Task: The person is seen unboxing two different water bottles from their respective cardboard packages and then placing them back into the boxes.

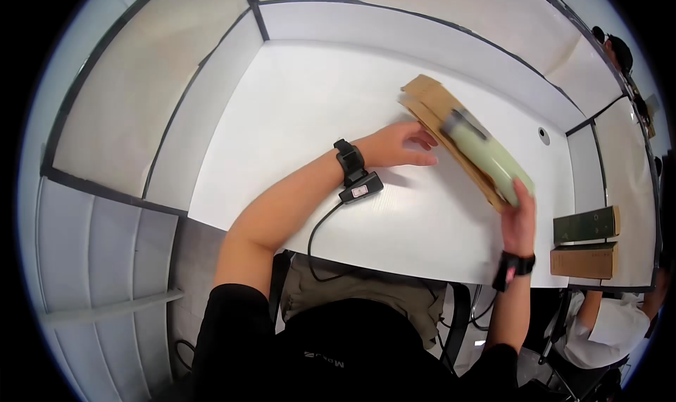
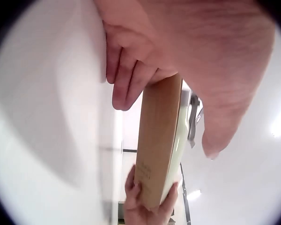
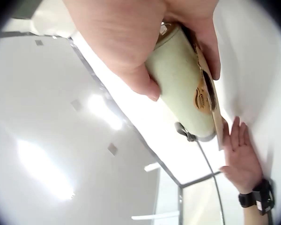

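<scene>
My right hand [image 1: 520, 222] grips the near end of a pale green bottle [image 1: 498, 164] together with a brown cardboard box [image 1: 424, 92]. The bottle, with a dark cap at its far end, lies along the box, both slanting up and leftward over the white desk. Torn flaps show at the box's far end. My left hand [image 1: 396, 145] is beside the far part of the box, thumb spread and fingers loosely extended at its left edge. In the right wrist view an orange-brown mark and a dark strap loop show on the bottle [image 3: 175, 77].
White partitions [image 1: 422, 21] with dark frames enclose the white desk [image 1: 282, 106]. At the right stand a dark green box [image 1: 586, 224] and a brown box [image 1: 583, 261]. A cable [image 1: 311, 243] runs from the left wrist camera. Another person sits beyond the right partition.
</scene>
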### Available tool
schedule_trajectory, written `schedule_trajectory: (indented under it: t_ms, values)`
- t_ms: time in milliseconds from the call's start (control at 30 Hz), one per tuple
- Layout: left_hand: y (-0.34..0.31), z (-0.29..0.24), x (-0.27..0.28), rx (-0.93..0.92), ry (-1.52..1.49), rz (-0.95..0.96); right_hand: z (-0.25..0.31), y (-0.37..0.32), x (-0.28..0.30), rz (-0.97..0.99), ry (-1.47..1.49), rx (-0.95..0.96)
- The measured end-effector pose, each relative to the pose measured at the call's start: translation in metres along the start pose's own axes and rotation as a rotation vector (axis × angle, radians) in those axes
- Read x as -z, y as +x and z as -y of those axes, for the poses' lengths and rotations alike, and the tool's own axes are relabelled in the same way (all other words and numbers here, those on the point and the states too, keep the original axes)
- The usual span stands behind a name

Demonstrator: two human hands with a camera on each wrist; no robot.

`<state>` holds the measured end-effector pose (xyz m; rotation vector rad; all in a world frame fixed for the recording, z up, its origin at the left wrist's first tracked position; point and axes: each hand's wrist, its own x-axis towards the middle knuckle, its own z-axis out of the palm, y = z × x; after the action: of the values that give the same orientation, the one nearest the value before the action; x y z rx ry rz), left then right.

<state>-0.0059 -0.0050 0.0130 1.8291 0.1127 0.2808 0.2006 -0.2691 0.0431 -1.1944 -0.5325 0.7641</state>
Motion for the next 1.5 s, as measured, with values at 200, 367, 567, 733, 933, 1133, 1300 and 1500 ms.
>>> schedule_trajectory:
  t_ms: [200, 367, 567, 733, 933, 1133, 1300, 1500]
  values:
    - [0.0, 0.005, -0.002, -0.09, -0.397, -0.389, -0.028, 0.054, -0.093, 0.313, -0.053, -0.18]
    - [0.001, 0.017, 0.013, -0.03, -0.819, -0.5, -0.041, 0.077, -0.111, 0.586, -0.075, -0.257]
    - [0.015, 0.006, 0.039, -0.017, -1.085, -0.412, -0.041, 0.099, -0.101, 0.795, 0.004, -0.43]
    - [0.011, 0.003, 0.03, 0.001, -1.1, -0.487, -0.049, 0.106, -0.083, 0.932, 0.129, -0.567]
    - [0.006, -0.012, 0.026, 0.058, -1.065, -0.548, -0.051, 0.115, -0.052, 0.946, 0.245, -0.513]
    - [0.005, -0.003, 0.027, 0.098, -1.013, -0.477, -0.044, 0.123, -0.039, 0.878, 0.09, -0.465]
    - [0.007, 0.005, 0.032, 0.091, -1.071, -0.536, -0.046, 0.122, -0.035, 0.819, 0.052, -0.415]
    - [0.011, 0.008, 0.031, 0.018, -1.093, -0.564, -0.045, 0.133, -0.028, 0.61, -0.054, -0.136]
